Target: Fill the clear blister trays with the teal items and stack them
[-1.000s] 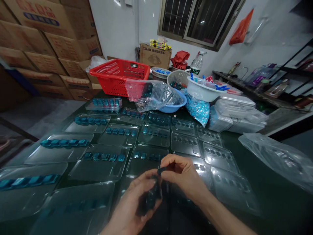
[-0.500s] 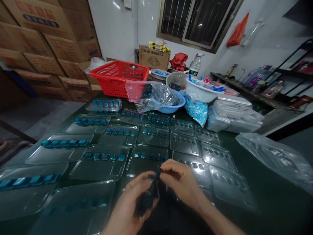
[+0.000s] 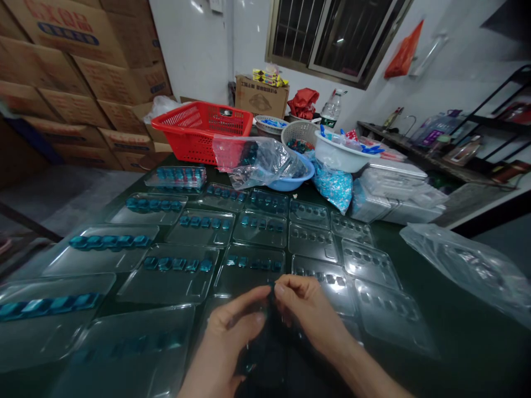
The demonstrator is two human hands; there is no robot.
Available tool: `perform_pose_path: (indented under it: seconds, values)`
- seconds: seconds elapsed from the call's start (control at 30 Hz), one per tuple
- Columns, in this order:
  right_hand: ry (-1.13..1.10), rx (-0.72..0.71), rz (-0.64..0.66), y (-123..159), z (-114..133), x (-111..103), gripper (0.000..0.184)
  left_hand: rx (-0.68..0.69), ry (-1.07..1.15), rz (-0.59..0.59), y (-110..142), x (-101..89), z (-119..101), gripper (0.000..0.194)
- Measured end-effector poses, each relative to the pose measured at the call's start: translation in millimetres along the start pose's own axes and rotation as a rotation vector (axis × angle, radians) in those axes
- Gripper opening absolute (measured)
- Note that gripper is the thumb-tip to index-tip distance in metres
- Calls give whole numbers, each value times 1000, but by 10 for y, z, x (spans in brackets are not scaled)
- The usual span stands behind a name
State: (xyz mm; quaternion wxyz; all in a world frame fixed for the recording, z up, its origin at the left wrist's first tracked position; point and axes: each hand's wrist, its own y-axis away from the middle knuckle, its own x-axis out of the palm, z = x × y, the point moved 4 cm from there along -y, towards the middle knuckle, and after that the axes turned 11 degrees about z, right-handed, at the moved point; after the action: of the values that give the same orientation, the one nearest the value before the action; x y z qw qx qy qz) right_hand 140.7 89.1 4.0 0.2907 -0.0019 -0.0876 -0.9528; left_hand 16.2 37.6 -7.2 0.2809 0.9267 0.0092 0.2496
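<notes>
My left hand (image 3: 224,337) curls around a dark clump that looks like teal faceted plastic gems (image 3: 249,367); shadow hides most of it. Beside it, my right hand (image 3: 309,307) pinches a small dark piece (image 3: 272,286), probably one more gem, near the tip of my left index finger. Both hands hover over the near edge of rows of clear plastic trays. Just beyond them, a clear tray (image 3: 249,282) has a row of teal gems (image 3: 244,262) in its hollows. To the right, another clear tray (image 3: 384,320) shows hollows without teal colour.
Behind the trays stand a red basket (image 3: 186,145), a blue basin (image 3: 290,181) under clear plastic, a white basin (image 3: 342,157) and a bag of blue bits (image 3: 334,188). Stacked clear boxes (image 3: 398,193) and a plastic bag (image 3: 468,265) lie right. Cartons (image 3: 112,83) line the left wall.
My left fingers have opened a little and my left index finger now stretches toward my right fingertips. The dark clump sits lower in the left hand. The trays have not moved.
</notes>
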Motion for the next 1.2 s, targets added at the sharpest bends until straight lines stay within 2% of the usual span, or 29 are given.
perform_pose_path:
  seconds: [0.17, 0.33, 0.43, 0.53, 0.67, 0.73, 0.83, 0.97, 1.1, 1.2]
  values:
    - [35, 32, -63, 25, -17, -30, 32, 311, -249, -73, -15, -5, -109, 25]
    - [104, 33, -58, 23, -50, -58, 33, 364, -524, 32, -50, 6, -156, 22]
    - [53, 77, -46, 13, -112, -83, 36, 403, -605, 69, -46, 19, -190, 24]
    - [-1, 117, -5, -5, -177, -94, 38, 357, -569, 111, -52, 35, -182, 24]
    - [1, 77, -19, -33, -167, -103, 24, 235, -291, -3, -63, -12, -128, 21]
    - [-36, 26, -37, -50, -137, -100, 21, 162, -142, -14, -76, -22, -86, 22]
    - [-46, -26, -30, -81, -115, -101, 18, 54, -7, 69, -123, -25, -23, 28]
    - [-48, -6, 71, -105, -162, -98, 25, -13, 43, 126, -215, -98, 41, 35]
    - [-6, 30, 140, -99, -187, -115, 21, -57, 136, 285, -282, -95, 70, 34]
    - [105, 33, 138, -216, -149, -304, 24, -106, 198, 247, -288, -108, 54, 32]
